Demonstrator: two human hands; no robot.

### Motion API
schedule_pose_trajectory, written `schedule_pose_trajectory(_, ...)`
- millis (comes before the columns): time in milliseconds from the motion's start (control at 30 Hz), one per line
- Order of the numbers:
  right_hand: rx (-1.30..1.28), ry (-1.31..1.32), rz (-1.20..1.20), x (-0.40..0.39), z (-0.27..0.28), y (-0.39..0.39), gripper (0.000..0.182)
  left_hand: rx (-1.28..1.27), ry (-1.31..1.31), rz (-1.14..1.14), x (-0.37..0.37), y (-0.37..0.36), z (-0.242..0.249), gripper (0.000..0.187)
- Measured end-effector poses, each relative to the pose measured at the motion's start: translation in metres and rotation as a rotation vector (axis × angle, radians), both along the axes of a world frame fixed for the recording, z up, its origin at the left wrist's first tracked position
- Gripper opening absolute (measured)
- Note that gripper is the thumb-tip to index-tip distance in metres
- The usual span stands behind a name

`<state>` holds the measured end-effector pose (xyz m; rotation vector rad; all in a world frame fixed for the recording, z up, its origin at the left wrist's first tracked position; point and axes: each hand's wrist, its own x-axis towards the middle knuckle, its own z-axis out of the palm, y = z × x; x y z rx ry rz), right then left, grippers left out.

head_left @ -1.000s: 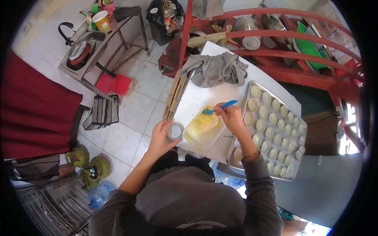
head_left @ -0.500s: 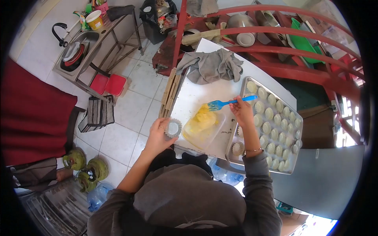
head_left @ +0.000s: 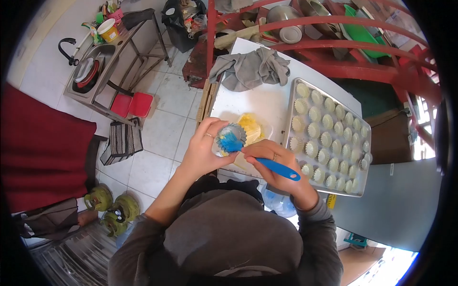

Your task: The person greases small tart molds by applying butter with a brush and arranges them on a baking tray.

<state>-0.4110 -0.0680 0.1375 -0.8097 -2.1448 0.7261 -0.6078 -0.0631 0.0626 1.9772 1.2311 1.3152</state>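
Note:
A small fluted metal mould (head_left: 238, 129) is held up by my left hand (head_left: 202, 148), its fingers curled round the rim. My right hand (head_left: 275, 164) grips a blue brush (head_left: 278, 168) by the handle, with the bristles inside the mould. Behind both hands, a clear plastic tub (head_left: 266, 131) with a soft yellow mass (head_left: 249, 125) stands on the white table (head_left: 228, 106). To the right lies a metal tray (head_left: 290, 102) bearing several rows of fluted moulds.
A crumpled grey cloth (head_left: 250, 69) lies at the table's far end. Red railings (head_left: 329, 45) run behind, with metal bowls (head_left: 285, 21) and a green basin (head_left: 360, 33). A sink (head_left: 106, 57) is at the upper left; green gas cylinders (head_left: 125, 206) stand lower left.
My right hand has brought the brush from above the tub down and left into the mould. My left hand has raised the mould slightly and moved it right.

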Motion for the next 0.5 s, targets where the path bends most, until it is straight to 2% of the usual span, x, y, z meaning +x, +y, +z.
schedule_pose_trajectory(33, 0.005, 0.02, 0.003, 0.005, 0.006, 0.0, 0.011, 0.005, 0.03, -0.002, 0.002, -0.001, 0.002, 0.065)
schedule_pose_trajectory(133, -0.311, 0.059, -0.153, 0.022, 0.018, -0.005, 0.011, 0.037, 0.089, -0.02, 0.011, 0.0, 0.009, 0.066)
schedule_pose_trajectory(167, -0.134, 0.026, -0.162, 0.017, 0.018, -0.003, 0.013, 0.052, 0.088, -0.031, 0.014, -0.001, 0.009, 0.066)
schedule_pose_trajectory(367, 0.339, 0.032, -0.109, 0.011, 0.001, 0.0, 0.018, 0.085, -0.007, -0.046, 0.021, 0.005, 0.01, 0.063)
schedule_pose_trajectory(467, 0.194, 0.012, -0.035, 0.011, 0.0, -0.015, 0.016, 0.114, 0.024, -0.043, 0.021, 0.007, 0.009, 0.063)
schedule_pose_trajectory(500, 0.129, 0.051, -0.087, 0.015, 0.0, -0.015, 0.016, 0.135, 0.048, -0.046, 0.02, 0.009, 0.009, 0.063)
